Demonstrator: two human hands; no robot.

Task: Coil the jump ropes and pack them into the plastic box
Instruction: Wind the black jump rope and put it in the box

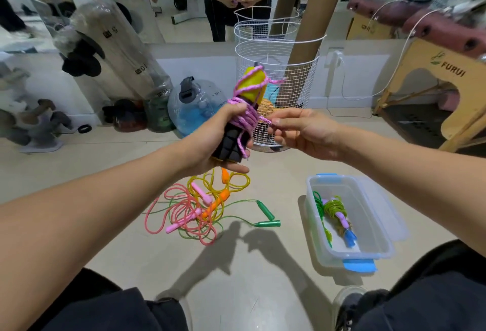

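Nearest the camera, dark-trousered knees and a shoe [348, 301] are seen on the pale floor [263, 291]. A little farther, at the right, a clear plastic box [378, 249] with blue clips is set on the floor, its lid [386, 209] lying against its right side; a coiled green rope [332, 208] with pink and blue handles is contained in it. To the left of the box, loose ropes are left tangled on the floor: a pink rope [181, 215], a yellow rope [210, 186] with orange handles, and a thin green one with green handles [267, 216].

Above these, a bundle of black-and-yellow handles [238, 130] is held upright in the grip of the left hand [218, 144], whose fingers are curled round the black lower part. A purple cord [248, 115] is wound round the handles. The free end of the cord is pinched between thumb and fingertips of the right hand [302, 133], just right of the bundle.

Farther off, a white wire basket [302, 81] holding a cardboard tube [307, 38] is stood by the wall, with a blue water weight [194, 107] to its left and a wooden stand [447, 86] at the far right. A mirror [184, 15] is seen beyond.
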